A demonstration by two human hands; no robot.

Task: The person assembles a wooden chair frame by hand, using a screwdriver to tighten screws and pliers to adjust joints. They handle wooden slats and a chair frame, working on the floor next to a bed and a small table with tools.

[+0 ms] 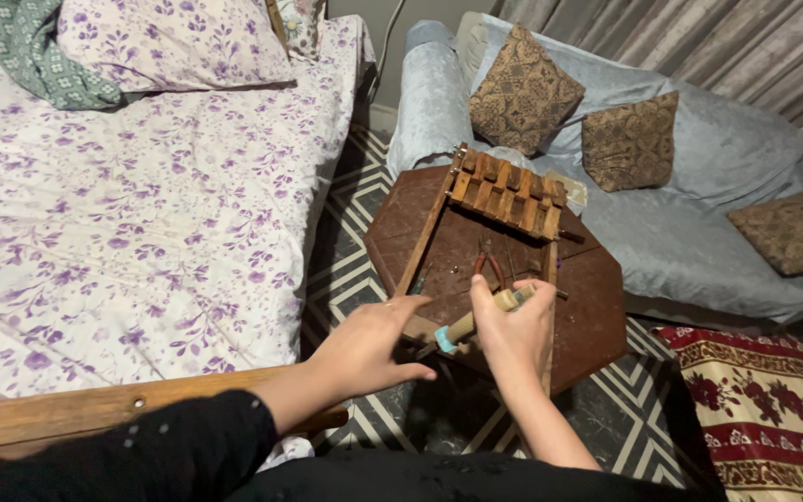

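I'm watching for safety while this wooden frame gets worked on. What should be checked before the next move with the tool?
1. Right hand grips the wooden-handled tool: ok.
2. Left hand steadies the wooden frame at its near end: ok.
3. Frame lies fully on the octagonal table: not ok, rails overhang the near edge.
4. Left fingers away from the tool's tip: cannot tell, tip is hidden.
5. Red-handled pliers lie clear of both hands: ok.

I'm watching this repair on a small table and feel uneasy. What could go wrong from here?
1. The wooden frame overhangs the octagonal table; pressure from the left hand might tip or slide it.
2. The right hand grips a wooden-handled tool close to the left hand's fingers; a slip could hurt them.
3. The red-handled pliers lie loose and might get knocked off.
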